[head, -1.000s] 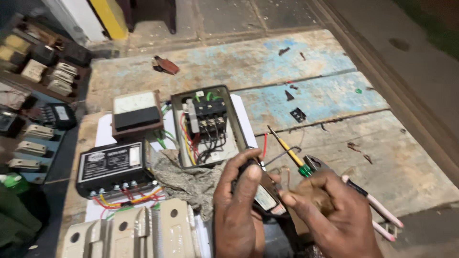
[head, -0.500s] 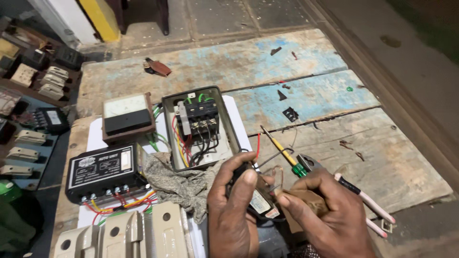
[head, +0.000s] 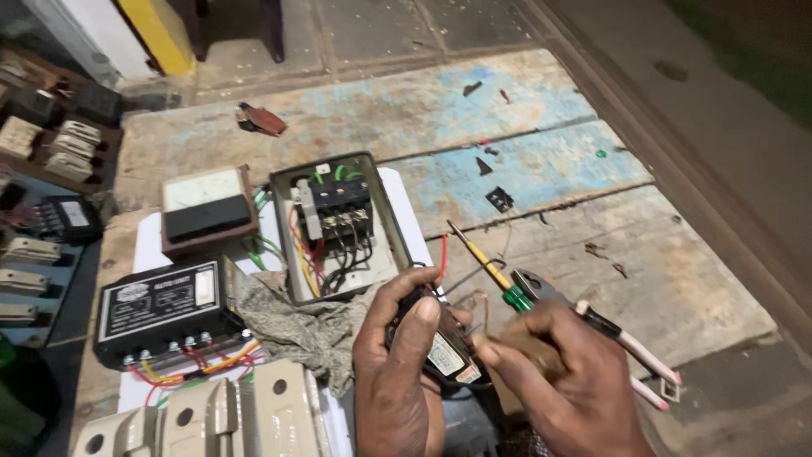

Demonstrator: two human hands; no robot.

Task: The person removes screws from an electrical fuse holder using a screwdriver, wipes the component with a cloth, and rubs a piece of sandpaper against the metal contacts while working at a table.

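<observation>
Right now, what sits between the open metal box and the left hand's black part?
In the head view, only the grey rag's edge and white board; the open metal box nearly meets the black part in the left hand.

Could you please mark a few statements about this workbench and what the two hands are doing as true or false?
1. The left hand grips a small black component. True.
2. The metal box is closed with a lid. False: it lies open, wiring showing.
3. The yellow-shafted screwdriver lies on the bench right of the box. True.
4. The right hand holds the pliers. False: they lie on the bench beyond it.
</observation>
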